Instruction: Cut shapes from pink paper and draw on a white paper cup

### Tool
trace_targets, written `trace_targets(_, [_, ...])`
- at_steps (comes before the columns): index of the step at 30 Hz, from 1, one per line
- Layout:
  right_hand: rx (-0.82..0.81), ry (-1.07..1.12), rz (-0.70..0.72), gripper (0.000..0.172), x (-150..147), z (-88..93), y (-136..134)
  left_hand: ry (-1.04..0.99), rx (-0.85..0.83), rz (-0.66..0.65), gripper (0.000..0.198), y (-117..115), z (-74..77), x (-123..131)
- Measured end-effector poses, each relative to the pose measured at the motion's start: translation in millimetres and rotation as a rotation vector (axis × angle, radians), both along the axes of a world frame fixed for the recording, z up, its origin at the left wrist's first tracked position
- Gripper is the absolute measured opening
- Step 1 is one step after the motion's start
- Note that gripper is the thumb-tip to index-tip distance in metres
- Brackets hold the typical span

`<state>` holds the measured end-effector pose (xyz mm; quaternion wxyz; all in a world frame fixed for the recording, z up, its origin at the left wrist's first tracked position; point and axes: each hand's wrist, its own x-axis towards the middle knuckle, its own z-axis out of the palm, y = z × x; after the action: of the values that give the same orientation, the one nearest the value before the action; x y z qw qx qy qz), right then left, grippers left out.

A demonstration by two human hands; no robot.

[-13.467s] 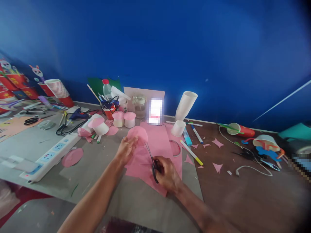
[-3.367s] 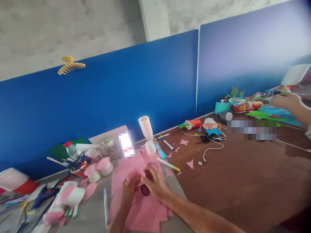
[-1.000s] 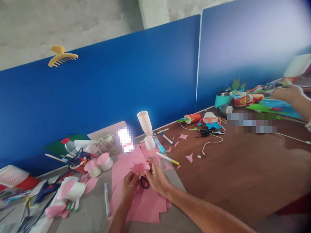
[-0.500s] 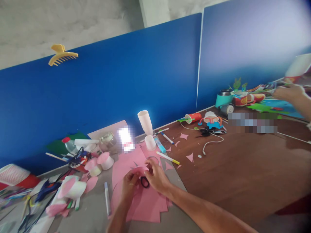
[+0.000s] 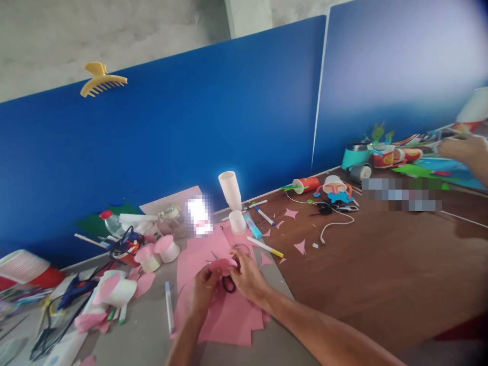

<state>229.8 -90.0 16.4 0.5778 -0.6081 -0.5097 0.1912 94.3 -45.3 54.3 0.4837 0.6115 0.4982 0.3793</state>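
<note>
Since the earliest frame, the scissors (image 5: pixel 230 291) have gone from our right hand to the pink paper sheets (image 5: pixel 232 325), and a pale-capped marker (image 5: pixel 169 307) has come to lie left of those sheets; the view has tipped up and right too.

Pink paper disc (image 5: pixel 223 265): up between our two hands, above the sheets, its thin surface bowed. Left hand (image 5: pixel 205 287) has fingertips pinched on its near-left rim; right hand (image 5: pixel 247 278) is pinched on its right rim. Scissors sit below it, dark loop toward us, metal blade tips showing past the far rim.

Edges: the blue partition (image 5: pixel 183 137) walls off the back, smooth, slightly glossy. On the left, paper cups topped with pink discs (image 5: pixel 166 249) crowd the grey tabletop (image 5: pixel 133 338). Widest room is to the right: brown wood-grain tabletop (image 5: pixel 381 274), flat and broad, near edge cutting diagonally across the lower corner. Right forearm (image 5: pixel 305 315) crosses the grey-brown seam.

Just beyond the hands: white paper cup (image 5: pixel 238 222), mouth down, near a tall leaning stack of white cups (image 5: pixel 231 189); yellow-capped marker (image 5: pixel 266 247) lying slantwise; pink offcuts (image 5: pixel 300 247), sharp points, concave sides.
</note>
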Motion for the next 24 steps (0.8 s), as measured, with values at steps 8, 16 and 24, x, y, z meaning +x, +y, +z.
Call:
trace_targets(8, [0.054,-0.024,0.014,0.037,1,-0.1,-1,0.021,0.22,-0.02,0.032,0,-4.8,-4])
trace_targets(16, [0.087,-0.022,0.044,0.026,3,5.1,-7,0.03,0.23,-0.038,0.027,-1,-1.6,-3])
trace_targets(24, [0.026,0.233,0.086,0.023,9,15.4,-1,-0.038,0.109,0.009,0.043,2,-5.1,-8])
